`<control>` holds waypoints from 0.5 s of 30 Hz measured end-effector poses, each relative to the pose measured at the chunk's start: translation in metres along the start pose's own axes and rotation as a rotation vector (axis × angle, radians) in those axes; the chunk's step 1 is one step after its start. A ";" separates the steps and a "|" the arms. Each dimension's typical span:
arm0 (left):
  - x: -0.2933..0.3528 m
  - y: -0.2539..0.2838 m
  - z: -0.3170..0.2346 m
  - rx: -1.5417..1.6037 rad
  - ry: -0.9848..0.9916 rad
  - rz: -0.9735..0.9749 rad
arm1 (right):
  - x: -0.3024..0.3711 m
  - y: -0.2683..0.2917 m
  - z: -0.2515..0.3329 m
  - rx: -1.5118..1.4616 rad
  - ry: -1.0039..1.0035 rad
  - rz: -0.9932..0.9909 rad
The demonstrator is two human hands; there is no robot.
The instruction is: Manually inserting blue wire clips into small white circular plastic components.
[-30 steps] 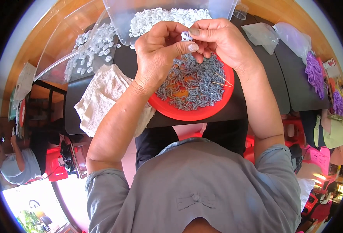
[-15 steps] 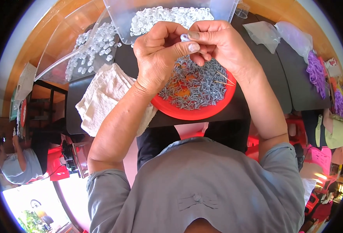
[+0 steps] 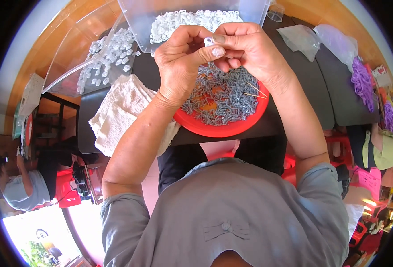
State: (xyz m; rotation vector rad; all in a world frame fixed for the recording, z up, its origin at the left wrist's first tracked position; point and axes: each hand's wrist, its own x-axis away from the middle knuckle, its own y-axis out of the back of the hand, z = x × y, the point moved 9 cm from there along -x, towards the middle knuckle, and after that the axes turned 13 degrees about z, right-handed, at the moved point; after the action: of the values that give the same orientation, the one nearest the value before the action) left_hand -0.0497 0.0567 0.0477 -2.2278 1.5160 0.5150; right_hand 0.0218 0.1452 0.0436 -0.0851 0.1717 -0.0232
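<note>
A small white plastic piece with a hole (image 3: 208, 42) is pinched between my two hands, above the far side of a red basin. My left hand (image 3: 184, 51) is closed, its thumb and forefinger on the piece. From the other side, my right hand (image 3: 245, 46) presses its thumb against the same piece, fingers curled beneath. Whether a second part sits inside the grip is hidden by the fingers. Below, the red basin (image 3: 214, 130) holds many small grey spiral-looking pieces (image 3: 234, 104). Two thin wooden sticks (image 3: 255, 94) lie at the basin's right side.
A clear bin (image 3: 136, 26) of white pieces (image 3: 192, 20) stands beyond my hands. More translucent pieces (image 3: 111, 53) lie in a clear tray at the left. A cream towel (image 3: 118, 111) rests by my left forearm. Plastic bags (image 3: 299, 39) and purple strands (image 3: 362, 84) lie right.
Both hands keep their pinch on the white piece, which has shifted and turned slightly so its hole shows differently. The rest of the scene looks the same apart from a slight view shift.
</note>
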 end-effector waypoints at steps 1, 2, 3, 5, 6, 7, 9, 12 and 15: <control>-0.002 0.000 0.001 0.079 -0.042 -0.006 | -0.001 -0.001 0.002 0.006 0.006 0.001; -0.004 0.000 0.001 0.077 -0.049 -0.003 | 0.000 0.004 0.006 0.079 0.020 -0.067; -0.005 0.004 0.005 0.046 -0.001 -0.034 | 0.001 0.009 0.010 0.152 0.035 -0.135; -0.006 0.009 0.008 0.018 0.047 -0.061 | 0.002 0.016 0.007 0.192 0.055 -0.199; -0.006 0.011 0.013 0.023 0.112 -0.075 | 0.005 0.021 0.009 0.227 0.072 -0.262; -0.004 0.014 0.018 0.027 0.178 -0.093 | 0.004 0.021 0.009 0.229 0.073 -0.260; -0.003 0.014 0.019 0.017 0.197 -0.074 | 0.007 0.022 0.011 0.307 0.068 -0.319; -0.003 0.015 0.021 0.020 0.212 -0.058 | 0.007 0.017 0.017 0.351 0.098 -0.317; -0.003 0.017 0.017 -0.024 0.197 -0.063 | 0.007 0.012 0.022 0.461 0.097 -0.340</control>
State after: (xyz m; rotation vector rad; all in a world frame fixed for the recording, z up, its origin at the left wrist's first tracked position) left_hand -0.0679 0.0622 0.0327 -2.3962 1.5344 0.3038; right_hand 0.0328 0.1584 0.0625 0.3482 0.2435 -0.4043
